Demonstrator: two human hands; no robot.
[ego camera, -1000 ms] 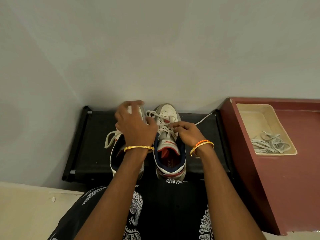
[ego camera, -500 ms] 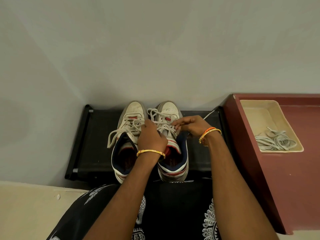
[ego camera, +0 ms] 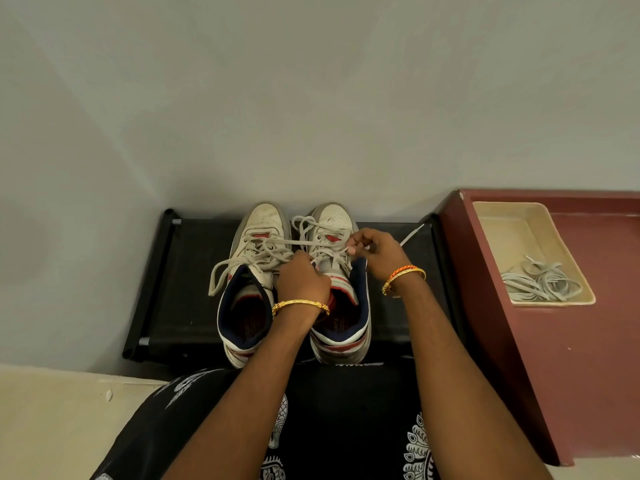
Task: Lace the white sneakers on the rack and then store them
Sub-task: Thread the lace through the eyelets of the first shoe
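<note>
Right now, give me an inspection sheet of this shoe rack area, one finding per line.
Surface: black rack against the wall, holding both shoes.
Job's things: left sneaker and right sneaker side by side, toes to the wall, laces loose.
Clutter: beige tray of spare laces on the maroon cabinet.
Hands: left hand and right hand each grip the right sneaker's lace.
Cables: nothing seen.
Surroundings: plain grey wall.

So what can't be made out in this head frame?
- Head view: the left hand covers the right sneaker's upper eyelets, so its lacing progress is unclear.
- Left hand's fingertips face away; its grip is unreadable.
- The rack's lower tiers hide beneath its top shelf.
</note>
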